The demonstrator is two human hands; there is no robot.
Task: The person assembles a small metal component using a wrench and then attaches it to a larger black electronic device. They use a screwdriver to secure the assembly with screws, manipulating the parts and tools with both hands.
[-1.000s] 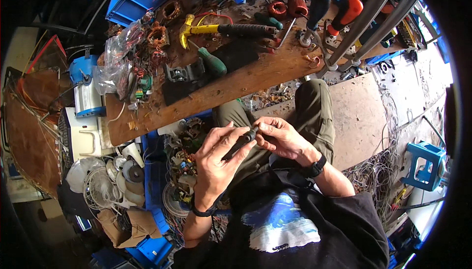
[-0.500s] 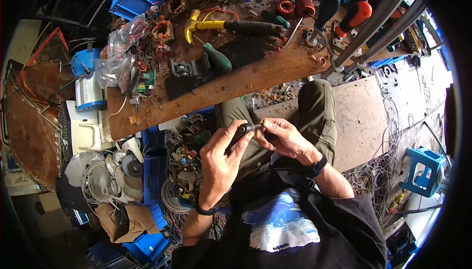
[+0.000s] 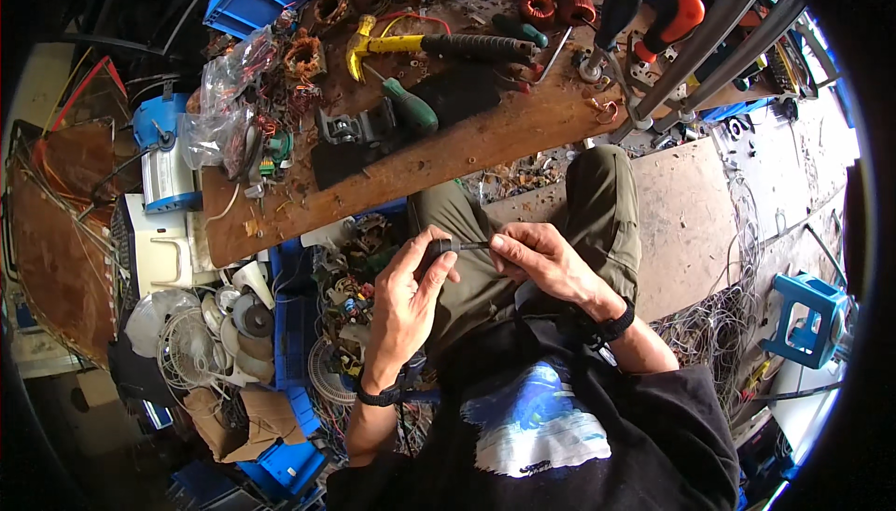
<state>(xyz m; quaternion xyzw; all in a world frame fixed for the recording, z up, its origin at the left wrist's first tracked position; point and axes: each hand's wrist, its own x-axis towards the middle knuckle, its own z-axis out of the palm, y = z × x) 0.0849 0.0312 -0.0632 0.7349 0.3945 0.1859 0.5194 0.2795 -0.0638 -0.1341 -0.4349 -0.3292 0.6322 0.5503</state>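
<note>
We see our two hands meeting over our lap, just below the edge of a wooden workbench (image 3: 485,152). The left hand (image 3: 406,301) is closed around a small dark tool (image 3: 446,247), thumb and fingers wrapped about its thick end, while the right hand (image 3: 541,259) pinches the thin dark tip that sticks out of it toward the right; the two hands are almost touching, with the tool bridging them above our olive trousers (image 3: 597,203). Each wrist carries a dark band. On the bench, well apart from the hands, lie a hammer (image 3: 439,44) with a yellow neck and black grip, a green-handled screwdriver (image 3: 409,108), a small dark vise (image 3: 350,126), a clear plastic bag (image 3: 224,100) of copper scraps, and two copper coils (image 3: 555,7) near the far edge. To our left, beside the left forearm, a blue bin (image 3: 297,315) holds a jumble of small parts, with white fan parts (image 3: 191,348) further out. On the right, a tangle of wire (image 3: 709,334) lies on the floor near a blue plastic stool (image 3: 807,310)
</note>
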